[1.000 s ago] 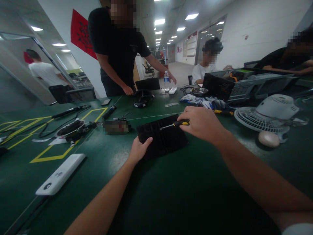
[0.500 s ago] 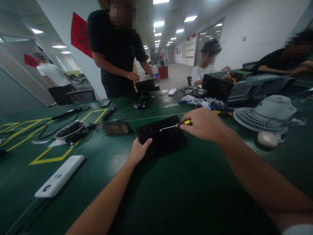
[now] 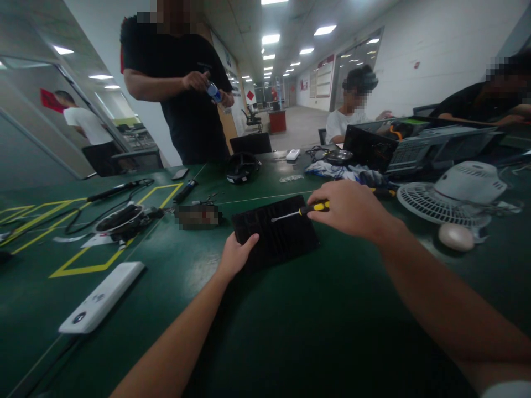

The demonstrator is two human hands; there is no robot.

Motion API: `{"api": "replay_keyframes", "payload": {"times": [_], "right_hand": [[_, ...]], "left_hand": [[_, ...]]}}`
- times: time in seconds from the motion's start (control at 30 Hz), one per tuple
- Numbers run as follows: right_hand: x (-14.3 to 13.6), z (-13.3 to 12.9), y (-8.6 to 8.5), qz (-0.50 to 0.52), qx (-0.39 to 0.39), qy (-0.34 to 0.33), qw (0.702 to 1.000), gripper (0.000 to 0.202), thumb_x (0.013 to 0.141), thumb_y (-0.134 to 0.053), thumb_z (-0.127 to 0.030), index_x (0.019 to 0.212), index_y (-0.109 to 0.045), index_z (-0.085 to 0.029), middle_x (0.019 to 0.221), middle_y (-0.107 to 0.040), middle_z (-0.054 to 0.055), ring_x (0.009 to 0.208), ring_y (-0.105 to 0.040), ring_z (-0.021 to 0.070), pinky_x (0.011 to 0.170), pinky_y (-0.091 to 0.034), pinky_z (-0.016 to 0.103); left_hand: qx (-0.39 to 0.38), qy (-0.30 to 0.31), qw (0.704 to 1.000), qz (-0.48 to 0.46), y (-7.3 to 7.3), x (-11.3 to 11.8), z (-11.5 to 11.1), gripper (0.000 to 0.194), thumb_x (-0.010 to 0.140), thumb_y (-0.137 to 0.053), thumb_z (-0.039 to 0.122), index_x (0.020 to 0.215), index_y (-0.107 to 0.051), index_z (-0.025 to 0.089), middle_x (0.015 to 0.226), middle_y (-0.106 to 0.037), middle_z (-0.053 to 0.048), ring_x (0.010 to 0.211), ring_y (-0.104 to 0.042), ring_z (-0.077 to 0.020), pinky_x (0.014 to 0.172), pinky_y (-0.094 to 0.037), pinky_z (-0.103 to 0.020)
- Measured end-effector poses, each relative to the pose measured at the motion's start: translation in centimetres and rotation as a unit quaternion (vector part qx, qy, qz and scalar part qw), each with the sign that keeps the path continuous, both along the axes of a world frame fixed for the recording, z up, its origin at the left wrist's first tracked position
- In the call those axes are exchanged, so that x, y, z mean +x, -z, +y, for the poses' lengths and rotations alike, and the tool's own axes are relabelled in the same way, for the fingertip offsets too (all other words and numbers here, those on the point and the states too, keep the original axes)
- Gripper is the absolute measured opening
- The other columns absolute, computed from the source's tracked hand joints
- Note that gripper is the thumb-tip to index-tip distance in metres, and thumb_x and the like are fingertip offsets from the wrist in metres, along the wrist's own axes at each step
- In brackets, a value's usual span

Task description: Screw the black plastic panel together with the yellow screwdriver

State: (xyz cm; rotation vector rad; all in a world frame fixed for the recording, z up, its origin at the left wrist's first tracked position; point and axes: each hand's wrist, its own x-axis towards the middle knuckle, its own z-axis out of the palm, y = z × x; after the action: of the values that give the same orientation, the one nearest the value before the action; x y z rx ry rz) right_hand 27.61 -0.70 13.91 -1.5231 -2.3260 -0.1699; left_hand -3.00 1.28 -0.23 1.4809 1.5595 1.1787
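A black, flat, rectangular panel (image 3: 290, 239) with ridges across its top lies in front of me on the green table. At its left edge, my left hand (image 3: 237, 255) is closed on it, thumb on top and the other fingers hidden below the rim. My right hand (image 3: 350, 207) pinches the yellow and black handle of a screwdriver (image 3: 307, 210). The thin metal shaft points left, its tip over the middle of the panel; whether the tip touches is too dark to tell.
Right of my right hand are a grey fan (image 3: 443, 199), a pale rounded object (image 3: 456, 236) and opened computer cases (image 3: 435, 146). Leftward lie a white device (image 3: 102, 298), cabling and yellow tape outlines (image 3: 83, 272) on the table (image 3: 174, 309). A person (image 3: 178, 94) stands opposite.
My hands, the panel and the screwdriver have barely moved. The person opposite has straightened up, shifted left and raised a bottle to chest height with both hands.
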Motion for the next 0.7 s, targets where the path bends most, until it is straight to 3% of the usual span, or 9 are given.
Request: {"api": "replay_keyframes", "payload": {"times": [0.47,0.7], "right_hand": [[-0.4,0.6,0.8,-0.001,0.009,-0.006,1.0,0.026,0.089,-0.07,-0.04,0.107,-0.084,-0.027,0.105,-0.08,0.007,0.096,-0.071,0.0307,0.071,-0.044,0.038],[-1.3,-0.6,0.3,-0.032,-0.02,0.029,0.999,0.027,0.092,-0.065,-0.043,0.102,-0.083,-0.025,0.099,-0.081,0.01,0.095,-0.073,0.0345,0.07,-0.045,0.041]], "left_hand": [[0.013,0.003,1.0,0.004,0.1,0.2,0.1,0.046,0.077,-0.08,0.048,0.108,-0.072,0.016,0.108,-0.083,-0.013,0.105,-0.078,-0.0346,0.096,-0.062,-0.049],[0.008,-0.006,1.0,-0.01,0.1,0.1,0.1,0.045,0.077,-0.082,0.046,0.109,-0.072,0.016,0.111,-0.082,-0.014,0.106,-0.078,-0.0342,0.097,-0.062,-0.049]]}}
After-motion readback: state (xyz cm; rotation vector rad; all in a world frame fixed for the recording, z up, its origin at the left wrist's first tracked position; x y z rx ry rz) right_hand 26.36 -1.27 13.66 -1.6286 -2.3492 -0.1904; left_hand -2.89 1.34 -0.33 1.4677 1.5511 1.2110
